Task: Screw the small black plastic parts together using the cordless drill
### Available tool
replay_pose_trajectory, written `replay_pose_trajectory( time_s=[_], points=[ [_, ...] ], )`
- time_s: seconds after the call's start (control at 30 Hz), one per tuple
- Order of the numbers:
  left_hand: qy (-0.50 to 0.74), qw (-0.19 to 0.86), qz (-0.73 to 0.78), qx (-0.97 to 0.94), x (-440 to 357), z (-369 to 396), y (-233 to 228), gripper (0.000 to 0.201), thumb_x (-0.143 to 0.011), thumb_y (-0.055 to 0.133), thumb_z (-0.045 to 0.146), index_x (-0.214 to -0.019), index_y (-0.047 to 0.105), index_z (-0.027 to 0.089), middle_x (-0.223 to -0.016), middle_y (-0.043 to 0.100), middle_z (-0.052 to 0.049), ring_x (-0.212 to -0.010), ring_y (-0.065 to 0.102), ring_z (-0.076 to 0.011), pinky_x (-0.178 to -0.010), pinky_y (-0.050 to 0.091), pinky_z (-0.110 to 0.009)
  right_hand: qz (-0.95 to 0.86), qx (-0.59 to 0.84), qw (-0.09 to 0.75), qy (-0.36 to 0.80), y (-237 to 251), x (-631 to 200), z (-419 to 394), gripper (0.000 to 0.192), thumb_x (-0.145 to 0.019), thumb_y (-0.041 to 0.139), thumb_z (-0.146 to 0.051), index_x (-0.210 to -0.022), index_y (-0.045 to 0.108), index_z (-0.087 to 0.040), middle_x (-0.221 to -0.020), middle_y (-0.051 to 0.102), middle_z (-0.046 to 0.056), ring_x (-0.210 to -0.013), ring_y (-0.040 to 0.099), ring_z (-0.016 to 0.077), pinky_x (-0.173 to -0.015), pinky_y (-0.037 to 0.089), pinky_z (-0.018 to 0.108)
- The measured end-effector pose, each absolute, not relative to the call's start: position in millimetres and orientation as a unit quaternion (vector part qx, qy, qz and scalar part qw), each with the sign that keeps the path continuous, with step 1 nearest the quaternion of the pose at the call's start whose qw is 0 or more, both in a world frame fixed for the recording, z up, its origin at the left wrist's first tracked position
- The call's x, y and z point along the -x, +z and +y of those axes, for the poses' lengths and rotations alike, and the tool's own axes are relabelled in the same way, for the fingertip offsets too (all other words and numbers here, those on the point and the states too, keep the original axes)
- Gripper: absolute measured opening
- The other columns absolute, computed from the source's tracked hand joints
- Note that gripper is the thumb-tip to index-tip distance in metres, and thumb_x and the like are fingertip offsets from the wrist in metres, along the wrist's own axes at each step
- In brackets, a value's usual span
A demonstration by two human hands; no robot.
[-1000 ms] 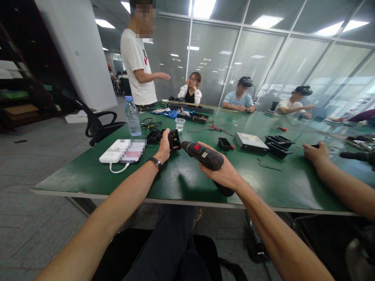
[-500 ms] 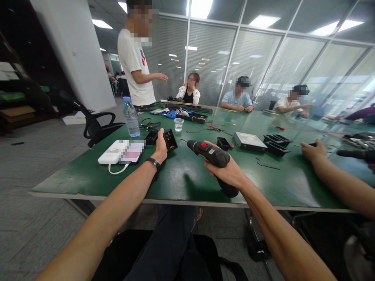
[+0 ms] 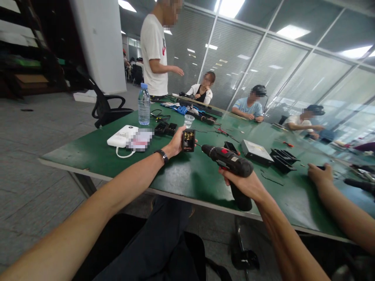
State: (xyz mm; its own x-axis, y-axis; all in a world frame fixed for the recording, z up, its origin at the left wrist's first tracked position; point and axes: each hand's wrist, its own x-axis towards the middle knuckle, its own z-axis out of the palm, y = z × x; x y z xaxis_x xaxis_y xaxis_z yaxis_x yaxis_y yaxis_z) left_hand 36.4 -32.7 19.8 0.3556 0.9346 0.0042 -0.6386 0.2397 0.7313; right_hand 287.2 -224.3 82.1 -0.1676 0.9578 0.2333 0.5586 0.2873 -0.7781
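Note:
My left hand [image 3: 177, 141] is closed around a small black box [image 3: 188, 141], whose open face is turned towards me and shows brass-coloured parts inside. In my right hand [image 3: 238, 180] is a black cordless drill [image 3: 230, 159] with a red mark on its side. It points left, and its thin bit ends close to the box's right edge; whether they touch I cannot tell. More black boxes [image 3: 165, 128] lie just behind my left hand. Another black box [image 3: 232, 147] lies beyond the drill.
On the green table [image 3: 175, 179] stand a water bottle [image 3: 143, 104], a clear cup [image 3: 189, 121] and a white power bank [image 3: 123, 136] cabled to a phone. A white-topped case [image 3: 256, 152] and black trays [image 3: 284, 159] lie right. A co-worker's hand [image 3: 320, 173] is at far right.
The view has swung left and tilted. My left hand has turned the box to face me, and the drill bit is now nearer to it.

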Motion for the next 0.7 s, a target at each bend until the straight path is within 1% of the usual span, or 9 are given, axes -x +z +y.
replay_pose_trajectory(
  time_s=[0.03, 0.07, 0.1, 0.17, 0.37, 0.47, 0.53, 0.7],
  points=[
    [0.511, 0.757, 0.23, -0.337, -37.1, -32.3, 18.6, 0.058, -0.111, 0.062, 0.068, -0.119, 0.08, 0.013, -0.086, 0.087, -0.016, -0.074, 0.086, -0.0307, -0.065, 0.066, -0.035, -0.717, 0.533, 0.36, 0.27, 83.1, -289.4, -224.7, 0.018, -0.087, 0.079, -0.04, -0.08, 0.073, -0.024, -0.062, 0.064, -0.001, -0.054, 0.058, 0.0182, -0.058, 0.053, 0.034],
    [0.502, 0.758, 0.235, -0.343, -37.5, -31.9, 17.5, 0.059, -0.111, 0.062, 0.069, -0.118, 0.08, 0.014, -0.085, 0.086, -0.016, -0.073, 0.085, -0.0301, -0.064, 0.065, -0.034, -0.719, 0.535, 0.354, 0.266, 83.6, -291.3, -224.6, 0.026, -0.087, 0.079, -0.041, -0.07, 0.066, -0.026, -0.059, 0.062, 0.0, -0.053, 0.056, 0.0176, -0.057, 0.052, 0.034],
    [0.496, 0.759, 0.238, -0.348, -37.8, -31.6, 16.5, 0.06, -0.111, 0.061, 0.071, -0.116, 0.08, 0.014, -0.084, 0.086, -0.016, -0.071, 0.084, -0.0294, -0.063, 0.064, -0.034, -0.722, 0.539, 0.347, 0.261, 83.8, -292.8, -224.3, 0.033, -0.087, 0.079, -0.041, -0.064, 0.061, -0.027, -0.057, 0.061, 0.0, -0.052, 0.054, 0.0171, -0.057, 0.051, 0.034],
    [0.491, 0.757, 0.24, -0.357, -38.0, -30.9, 14.8, 0.06, -0.111, 0.061, 0.072, -0.114, 0.081, 0.014, -0.083, 0.085, -0.015, -0.069, 0.083, -0.0281, -0.061, 0.063, -0.032, -0.726, 0.544, 0.337, 0.251, 83.3, -294.5, -223.5, 0.038, -0.087, 0.08, -0.04, -0.059, 0.057, -0.028, -0.054, 0.059, -0.001, -0.051, 0.052, 0.0164, -0.057, 0.05, 0.034],
    [0.485, 0.75, 0.255, -0.37, -36.6, -29.0, 13.6, 0.06, -0.112, 0.059, 0.071, -0.113, 0.081, 0.015, -0.082, 0.085, -0.015, -0.067, 0.082, -0.0272, -0.061, 0.063, -0.032, -0.73, 0.531, 0.344, 0.257, 82.6, -292.1, -223.3, 0.032, -0.088, 0.079, -0.041, -0.064, 0.064, -0.026, -0.058, 0.064, 0.0, -0.053, 0.059, 0.0177, -0.057, 0.055, 0.033],
    [0.479, 0.748, 0.261, -0.377, -36.1, -27.9, 14.6, 0.059, -0.113, 0.055, 0.07, -0.111, 0.08, 0.016, -0.082, 0.085, -0.014, -0.063, 0.081, -0.0261, -0.057, 0.062, -0.032, -0.728, 0.526, 0.349, 0.267, 84.4, -291.2, -223.0, 0.032, -0.087, 0.078, -0.04, -0.063, 0.061, -0.027, -0.058, 0.063, 0.0, -0.053, 0.06, 0.0176, -0.056, 0.054, 0.032],
    [0.477, 0.749, 0.259, -0.379, -35.9, -27.5, 15.2, 0.059, -0.112, 0.057, 0.071, -0.112, 0.079, 0.016, -0.082, 0.085, -0.014, -0.062, 0.081, -0.0263, -0.057, 0.061, -0.032, -0.726, 0.525, 0.352, 0.271, 85.4, -291.3, -222.5, 0.031, -0.086, 0.079, -0.039, -0.064, 0.059, -0.027, -0.058, 0.064, 0.0, -0.052, 0.06, 0.0173, -0.055, 0.054, 0.032],
    [0.48, 0.748, 0.263, -0.376, -36.0, -29.3, 16.0, 0.06, -0.108, 0.064, 0.072, -0.115, 0.081, 0.015, -0.085, 0.087, -0.017, -0.067, 0.083, -0.0288, -0.061, 0.064, -0.033, -0.715, 0.535, 0.359, 0.269, 85.3, -291.5, -222.0, 0.014, -0.084, 0.079, -0.035, -0.083, 0.069, -0.025, -0.057, 0.065, -0.002, -0.051, 0.059, 0.0179, -0.055, 0.052, 0.032]
  ],
)
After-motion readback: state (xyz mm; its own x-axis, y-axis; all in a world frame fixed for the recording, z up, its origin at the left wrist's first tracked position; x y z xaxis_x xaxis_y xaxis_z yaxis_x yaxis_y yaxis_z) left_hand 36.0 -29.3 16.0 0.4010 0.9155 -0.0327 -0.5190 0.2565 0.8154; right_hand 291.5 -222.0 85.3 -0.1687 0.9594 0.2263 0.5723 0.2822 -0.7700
